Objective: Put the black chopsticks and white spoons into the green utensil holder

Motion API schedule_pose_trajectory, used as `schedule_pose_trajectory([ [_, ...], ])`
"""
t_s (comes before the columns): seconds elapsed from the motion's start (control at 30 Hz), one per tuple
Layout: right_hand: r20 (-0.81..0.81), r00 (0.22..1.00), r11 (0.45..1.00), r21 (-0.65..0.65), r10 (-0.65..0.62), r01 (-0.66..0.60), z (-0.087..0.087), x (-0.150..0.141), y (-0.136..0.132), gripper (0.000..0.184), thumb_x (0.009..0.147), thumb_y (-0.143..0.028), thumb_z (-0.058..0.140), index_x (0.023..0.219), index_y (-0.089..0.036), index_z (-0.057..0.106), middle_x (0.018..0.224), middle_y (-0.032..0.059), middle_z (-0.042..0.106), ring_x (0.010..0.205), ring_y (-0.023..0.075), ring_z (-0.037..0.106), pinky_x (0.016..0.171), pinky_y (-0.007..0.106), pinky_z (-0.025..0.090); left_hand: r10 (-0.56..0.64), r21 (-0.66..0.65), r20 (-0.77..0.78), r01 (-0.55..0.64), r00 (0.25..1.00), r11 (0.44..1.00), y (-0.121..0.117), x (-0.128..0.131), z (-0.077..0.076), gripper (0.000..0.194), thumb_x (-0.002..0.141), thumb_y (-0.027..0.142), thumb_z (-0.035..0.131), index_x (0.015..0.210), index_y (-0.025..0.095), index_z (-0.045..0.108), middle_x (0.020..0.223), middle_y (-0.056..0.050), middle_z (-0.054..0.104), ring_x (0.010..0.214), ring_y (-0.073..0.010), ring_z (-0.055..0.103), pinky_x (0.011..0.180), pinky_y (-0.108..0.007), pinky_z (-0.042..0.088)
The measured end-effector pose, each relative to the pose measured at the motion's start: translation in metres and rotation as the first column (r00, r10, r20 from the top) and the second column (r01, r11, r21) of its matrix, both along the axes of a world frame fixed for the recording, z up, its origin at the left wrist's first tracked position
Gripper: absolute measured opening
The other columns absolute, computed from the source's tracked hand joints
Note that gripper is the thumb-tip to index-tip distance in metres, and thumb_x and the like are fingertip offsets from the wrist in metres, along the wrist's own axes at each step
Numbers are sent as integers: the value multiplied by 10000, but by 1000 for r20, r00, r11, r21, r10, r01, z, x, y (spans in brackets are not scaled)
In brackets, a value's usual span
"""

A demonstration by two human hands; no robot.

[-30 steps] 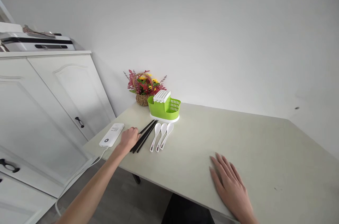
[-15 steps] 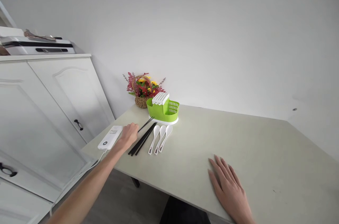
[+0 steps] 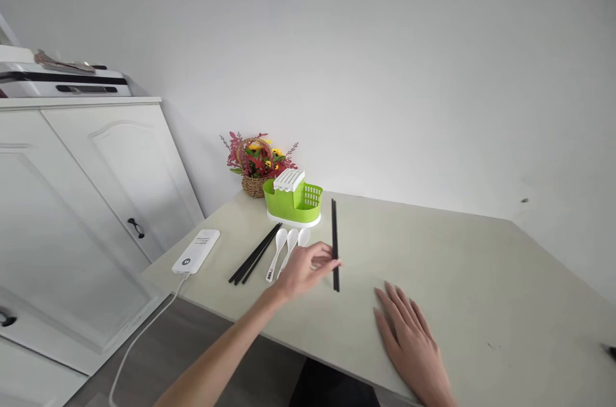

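Along the near edge of the table (image 3: 462, 253), the right hand (image 3: 411, 336) lies palm down, thumb parted, its fingers nearly together; it holds nothing. Left of it, the left hand (image 3: 304, 269) pinches what appear to be 2 black chopsticks (image 3: 334, 227) between thumb and fingers. Principal change: 0.5 s earlier this pair was at the left side of the bundle; it now stands to the right of the spoons, which suggests a completed separation from the rest. Whether its lower ends touch the table cannot be told. Beyond the wrist lie 3 white spoons (image 3: 291, 240), handles partly covered; next to them, the remaining chopsticks (image 3: 255, 256), exact count unclear. A white device (image 3: 196, 251) rests by the left edge. Toward the far edge stands a green caddy (image 3: 280, 207); behind it, at the far left corner, a flower basket (image 3: 254, 186).
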State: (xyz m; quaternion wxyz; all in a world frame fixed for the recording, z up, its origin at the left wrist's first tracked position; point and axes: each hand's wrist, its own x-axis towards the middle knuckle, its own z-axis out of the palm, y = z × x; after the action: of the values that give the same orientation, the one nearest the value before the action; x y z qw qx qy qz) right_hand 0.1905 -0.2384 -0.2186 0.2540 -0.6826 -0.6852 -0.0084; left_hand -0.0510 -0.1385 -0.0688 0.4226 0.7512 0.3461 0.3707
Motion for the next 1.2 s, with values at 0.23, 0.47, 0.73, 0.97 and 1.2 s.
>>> schedule_pose_trajectory([
  [0.23,-5,1000,1000,24,11,-11,3,-1,-1,563,1054,-508,326,1538,-278,497,1640,2,403,1525,244,353,1260,494,297,-94,-30,29,95,995,995,-8,33,-33,305,939,474,678,1009,178,670,1008,-86,818,994,-239,782,926,-360,630],
  [0.47,-13,1000,999,43,11,-10,2,-2,-1,565,1056,-504,329,1542,-264,489,1640,8,403,1526,239,350,1271,485,269,-110,-6,13,110,994,994,-7,34,-41,297,945,452,682,1048,174,678,1045,-95,812,998,-231,779,925,-343,624],
  [0.73,4,1000,1000,23,3,-3,2,-1,-1,570,1056,-517,320,1541,-271,489,1646,-10,389,1532,232,339,1264,481,294,-76,-12,-40,76,996,997,2,45,-42,333,916,452,708,1061,152,728,1051,-102,810,957,-221,778,882,-296,608],
  [0.97,1,1000,1000,15,3,-3,4,-2,-1,570,1056,-519,323,1542,-273,491,1644,-9,391,1532,231,338,1268,479,289,40,-19,-361,-50,932,999,18,44,-42,183,785,279,727,865,136,807,833,-88,815,754,-188,734,690,-238,515],
  [1.2,-13,1000,1000,16,2,-1,5,-2,-2,570,1054,-522,324,1545,-284,491,1645,-8,392,1529,236,345,1265,480,295,107,17,-612,-123,783,992,14,35,-41,78,681,201,697,642,177,761,604,-75,714,589,-152,580,557,-280,278],
])
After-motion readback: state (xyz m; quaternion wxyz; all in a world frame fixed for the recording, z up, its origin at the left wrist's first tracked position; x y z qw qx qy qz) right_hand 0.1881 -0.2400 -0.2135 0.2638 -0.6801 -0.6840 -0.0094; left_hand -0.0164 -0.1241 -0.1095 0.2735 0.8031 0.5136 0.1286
